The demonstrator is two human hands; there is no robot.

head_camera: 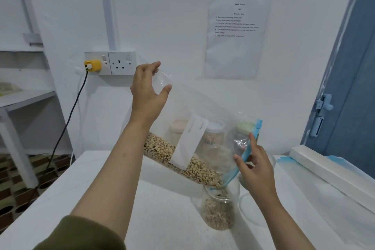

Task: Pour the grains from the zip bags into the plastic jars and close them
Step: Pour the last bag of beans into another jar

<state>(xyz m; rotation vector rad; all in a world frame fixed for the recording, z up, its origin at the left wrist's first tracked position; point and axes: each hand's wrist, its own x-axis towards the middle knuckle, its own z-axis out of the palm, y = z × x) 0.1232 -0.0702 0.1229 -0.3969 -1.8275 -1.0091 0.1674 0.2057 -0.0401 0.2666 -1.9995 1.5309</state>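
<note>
A clear zip bag (194, 119) with a white label and a blue zip strip hangs tilted over the table, its mouth down at the right. My left hand (147, 89) pinches the bag's raised bottom corner. My right hand (254, 165) holds the blue zip edge at the mouth. Pale beans (182, 160) with dark eyes lie along the bag's lower side and run into an open clear plastic jar (218, 207), which stands partly filled on the white table (105, 184).
Behind the bag stand three lidded jars: a pink-lidded one (178, 126), a white-lidded one (215, 130) and a green-lidded one (244, 127). A clear lid (250, 209) lies right of the open jar. A long white box (332, 174) lies at the right edge. Wall sockets (110, 63) are behind.
</note>
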